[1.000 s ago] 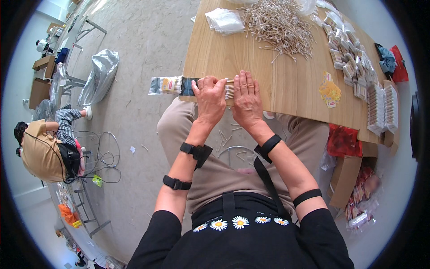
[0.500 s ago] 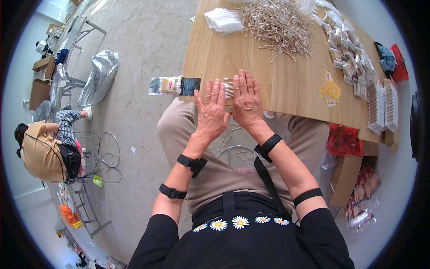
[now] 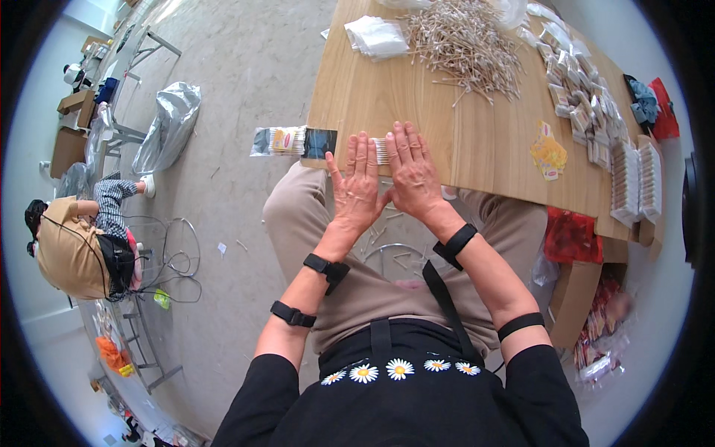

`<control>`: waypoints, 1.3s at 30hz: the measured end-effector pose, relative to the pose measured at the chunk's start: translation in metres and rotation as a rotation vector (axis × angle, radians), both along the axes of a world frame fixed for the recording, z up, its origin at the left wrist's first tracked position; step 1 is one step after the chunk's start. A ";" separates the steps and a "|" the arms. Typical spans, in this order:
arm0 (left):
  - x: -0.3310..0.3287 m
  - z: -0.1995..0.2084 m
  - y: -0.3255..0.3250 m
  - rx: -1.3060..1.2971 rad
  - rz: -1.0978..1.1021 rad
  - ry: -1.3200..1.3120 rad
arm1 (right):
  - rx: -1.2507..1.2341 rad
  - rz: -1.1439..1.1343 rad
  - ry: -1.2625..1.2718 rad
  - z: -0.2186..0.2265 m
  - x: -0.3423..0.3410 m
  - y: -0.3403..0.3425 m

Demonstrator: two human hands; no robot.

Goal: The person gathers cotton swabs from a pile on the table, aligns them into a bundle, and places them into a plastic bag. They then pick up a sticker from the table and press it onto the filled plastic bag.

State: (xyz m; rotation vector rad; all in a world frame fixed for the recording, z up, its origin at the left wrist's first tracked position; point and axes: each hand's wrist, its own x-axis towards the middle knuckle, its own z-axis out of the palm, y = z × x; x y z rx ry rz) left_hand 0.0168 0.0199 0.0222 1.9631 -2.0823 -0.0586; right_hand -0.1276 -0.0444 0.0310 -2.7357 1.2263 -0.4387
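Note:
My left hand [image 3: 357, 186] lies flat at the near edge of the table, palm down, with its thumb pointing toward my right hand [image 3: 415, 176]. That right hand is also flat, its fingers stretched forward. In the narrow gap between the two sets of fingers shows a row of cotton swabs [image 3: 382, 151], side by side; its ends are hidden by my fingers. Just left of my left fingers is a dark square pad [image 3: 320, 143] at the table corner. A clear packet of cotton swabs [image 3: 287, 140] with a yellow and red label sticks out past that corner.
A big heap of loose cotton swabs [image 3: 469, 48] covers the far table. Clear bags [image 3: 377, 37] lie left of it. Yellow cards [image 3: 549, 153], filled packets [image 3: 585, 97] and stacked packs [image 3: 637, 179] are at right. A co-worker [image 3: 74, 238] is at far left.
Both hands keep nearly the same flat pose over the swab row. The whole view has shifted slightly, and my right hand sits a little farther right in it.

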 end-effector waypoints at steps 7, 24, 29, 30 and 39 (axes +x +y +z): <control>-0.005 -0.004 -0.015 -0.009 -0.010 -0.045 | -0.011 0.004 0.002 -0.003 0.000 -0.001; -0.006 -0.008 -0.016 -0.039 0.036 -0.192 | 0.131 -0.204 0.135 0.008 -0.017 0.006; -0.009 -0.006 -0.018 -0.019 0.048 -0.195 | 0.129 -0.139 0.038 0.008 -0.007 0.004; -0.008 -0.008 -0.019 -0.046 0.047 -0.198 | 0.125 -0.106 0.060 0.008 -0.002 0.003; -0.004 0.027 -0.003 0.025 0.039 0.089 | 0.087 -0.066 0.074 0.002 -0.001 0.004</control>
